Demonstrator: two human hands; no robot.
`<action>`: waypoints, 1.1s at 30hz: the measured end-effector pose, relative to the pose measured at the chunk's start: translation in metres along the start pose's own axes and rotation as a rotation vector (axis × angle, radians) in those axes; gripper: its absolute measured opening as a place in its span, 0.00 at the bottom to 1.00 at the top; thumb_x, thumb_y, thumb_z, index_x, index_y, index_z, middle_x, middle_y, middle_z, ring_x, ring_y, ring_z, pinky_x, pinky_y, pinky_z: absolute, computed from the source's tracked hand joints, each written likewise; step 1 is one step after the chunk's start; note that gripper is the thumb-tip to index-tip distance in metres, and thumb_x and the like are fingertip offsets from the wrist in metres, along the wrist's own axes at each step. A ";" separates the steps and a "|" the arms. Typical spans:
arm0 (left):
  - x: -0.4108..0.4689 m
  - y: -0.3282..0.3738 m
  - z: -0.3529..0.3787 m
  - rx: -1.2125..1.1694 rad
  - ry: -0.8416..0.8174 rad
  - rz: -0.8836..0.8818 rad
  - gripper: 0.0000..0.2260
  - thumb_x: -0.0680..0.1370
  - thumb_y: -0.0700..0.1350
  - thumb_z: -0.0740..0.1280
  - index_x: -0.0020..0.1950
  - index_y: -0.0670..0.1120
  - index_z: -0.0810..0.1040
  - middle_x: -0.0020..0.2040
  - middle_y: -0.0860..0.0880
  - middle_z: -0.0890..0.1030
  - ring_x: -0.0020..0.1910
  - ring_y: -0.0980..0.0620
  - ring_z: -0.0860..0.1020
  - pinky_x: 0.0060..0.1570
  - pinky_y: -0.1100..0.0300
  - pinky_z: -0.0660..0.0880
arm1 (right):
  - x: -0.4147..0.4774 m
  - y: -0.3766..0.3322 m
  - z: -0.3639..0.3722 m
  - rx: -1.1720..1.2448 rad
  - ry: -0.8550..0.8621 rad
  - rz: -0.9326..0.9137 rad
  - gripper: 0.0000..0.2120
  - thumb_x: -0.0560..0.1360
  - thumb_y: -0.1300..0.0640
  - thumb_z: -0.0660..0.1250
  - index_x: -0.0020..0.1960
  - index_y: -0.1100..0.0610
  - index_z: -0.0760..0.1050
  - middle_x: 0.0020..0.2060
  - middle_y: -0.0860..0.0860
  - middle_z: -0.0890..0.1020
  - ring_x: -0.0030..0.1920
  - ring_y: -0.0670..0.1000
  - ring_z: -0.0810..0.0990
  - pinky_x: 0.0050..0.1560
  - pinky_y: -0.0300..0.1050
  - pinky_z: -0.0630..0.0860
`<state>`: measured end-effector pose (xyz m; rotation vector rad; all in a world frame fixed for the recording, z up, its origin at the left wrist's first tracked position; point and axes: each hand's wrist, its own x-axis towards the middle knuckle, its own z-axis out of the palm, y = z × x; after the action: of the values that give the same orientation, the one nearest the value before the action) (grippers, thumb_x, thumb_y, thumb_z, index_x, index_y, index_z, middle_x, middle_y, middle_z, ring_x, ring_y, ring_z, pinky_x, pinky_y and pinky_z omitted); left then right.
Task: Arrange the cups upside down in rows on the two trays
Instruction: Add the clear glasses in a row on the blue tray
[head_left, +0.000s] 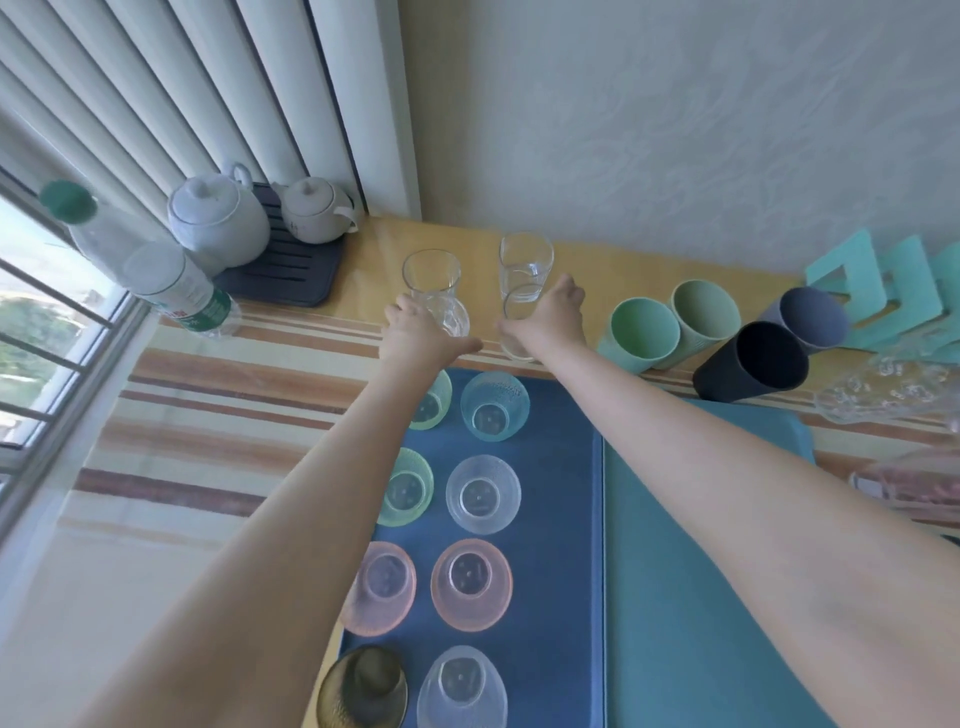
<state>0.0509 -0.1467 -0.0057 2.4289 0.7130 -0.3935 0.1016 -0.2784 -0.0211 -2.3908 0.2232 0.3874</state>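
My left hand (421, 332) grips a clear glass (434, 286) that stands upright beyond the blue tray (561, 499). My right hand (550, 317) is wrapped around a taller stack of clear glasses (524, 270) just to its right. On the blue tray, several cups sit upside down in two columns: green (408, 493), light blue (493, 405), clear (483, 493), pink (470, 582), and an amber one (363, 686) at the near left. The teal tray (691, 571) beside it holds no cups.
Two green cups (644, 332), a black cup (753, 364) and a grey-blue cup (810, 317) stand at the back right. Two white teapots (218, 218) on a dark mat sit at the back left, with plastic bottles (176, 286) by the window. A clear glass dish (893, 389) lies far right.
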 end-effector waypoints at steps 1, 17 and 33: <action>0.002 -0.001 0.003 0.005 0.004 -0.005 0.47 0.65 0.58 0.74 0.70 0.36 0.53 0.66 0.40 0.65 0.64 0.42 0.68 0.60 0.51 0.69 | 0.002 0.002 0.001 -0.008 -0.015 -0.001 0.44 0.65 0.52 0.76 0.69 0.63 0.54 0.66 0.59 0.62 0.64 0.60 0.68 0.59 0.51 0.70; -0.045 0.011 -0.043 -0.131 0.197 0.220 0.35 0.66 0.50 0.73 0.67 0.43 0.61 0.65 0.46 0.69 0.60 0.47 0.71 0.48 0.60 0.63 | -0.054 0.015 -0.047 0.073 0.053 -0.291 0.33 0.65 0.53 0.75 0.65 0.56 0.63 0.61 0.52 0.71 0.57 0.50 0.72 0.48 0.38 0.65; -0.198 0.013 0.049 0.141 -0.028 0.634 0.36 0.53 0.49 0.75 0.59 0.45 0.70 0.47 0.48 0.78 0.41 0.47 0.79 0.40 0.59 0.75 | -0.071 0.081 -0.068 -0.130 -0.297 -0.388 0.37 0.64 0.56 0.76 0.67 0.56 0.61 0.64 0.52 0.70 0.62 0.50 0.70 0.58 0.40 0.65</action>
<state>-0.1086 -0.2647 0.0441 2.6084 -0.1197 -0.2207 0.0277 -0.3803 0.0013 -2.3921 -0.4062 0.5756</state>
